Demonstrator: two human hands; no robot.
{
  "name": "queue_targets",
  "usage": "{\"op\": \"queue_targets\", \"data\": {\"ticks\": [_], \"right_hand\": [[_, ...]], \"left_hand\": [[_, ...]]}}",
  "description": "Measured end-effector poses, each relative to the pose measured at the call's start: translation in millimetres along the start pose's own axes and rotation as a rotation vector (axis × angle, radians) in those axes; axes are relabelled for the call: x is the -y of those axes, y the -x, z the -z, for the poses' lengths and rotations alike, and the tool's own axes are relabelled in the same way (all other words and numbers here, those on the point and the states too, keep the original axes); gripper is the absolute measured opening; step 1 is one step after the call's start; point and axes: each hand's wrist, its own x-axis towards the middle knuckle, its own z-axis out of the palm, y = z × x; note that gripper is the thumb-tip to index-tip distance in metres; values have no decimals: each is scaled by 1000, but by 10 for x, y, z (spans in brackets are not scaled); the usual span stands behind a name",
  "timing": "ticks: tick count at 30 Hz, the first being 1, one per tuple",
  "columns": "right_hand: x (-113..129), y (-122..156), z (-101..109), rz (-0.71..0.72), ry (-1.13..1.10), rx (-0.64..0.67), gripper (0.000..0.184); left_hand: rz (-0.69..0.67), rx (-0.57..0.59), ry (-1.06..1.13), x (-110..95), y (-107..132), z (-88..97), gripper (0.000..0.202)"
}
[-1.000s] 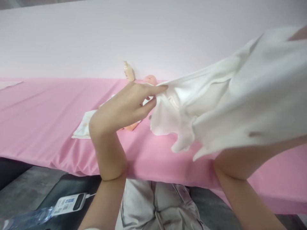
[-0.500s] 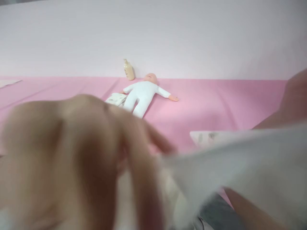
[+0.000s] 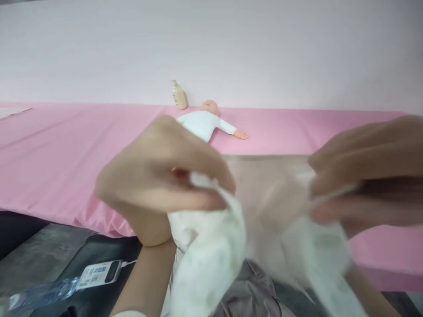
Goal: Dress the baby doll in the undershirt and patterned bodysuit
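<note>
My left hand (image 3: 161, 176) pinches one edge of a white cloth garment (image 3: 264, 220) with a faint print, and my right hand (image 3: 366, 171) grips its other edge. Stretched between the two hands, the cloth hangs down over my lap and is smeared by motion. Beyond it a baby doll (image 3: 206, 121) in a white suit lies on its back on the pink table cover (image 3: 66, 149), partly hidden by my left hand.
A small cream bottle (image 3: 179, 95) stands against the pale wall behind the doll. Below the table's front edge, at lower left, lie a power bank with a label (image 3: 99, 274) and a clear plastic water bottle (image 3: 39, 296). My grey trousers (image 3: 251, 290) show under the cloth.
The cloth came down from high on the right to the centre and is now spread between both hands. My left hand swept close past the camera. The doll, earlier covered, now shows.
</note>
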Motion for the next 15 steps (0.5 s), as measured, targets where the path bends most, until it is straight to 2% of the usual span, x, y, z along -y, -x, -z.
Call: {"op": "queue_targets", "data": {"ticks": [2,3,6,10,15], "right_hand": [[45,-145,17,106,-51,54,41],[51,-207,9,115,-73,74,34],[18,-317,-32,12,-103,65,22],[-15,-300,-27,-26,-155,23,20],[30,-243,21,41,-221,67,15]], "left_hand": [[21,-6,-22,29,-117,-90,12],[71,-16,-54,50,-160,-137,12],[156,-6,-76,93,-213,-221,14],[69,-38,-21,62,-181,-217,11],[9,-79,13,19,-127,-226,13]]}}
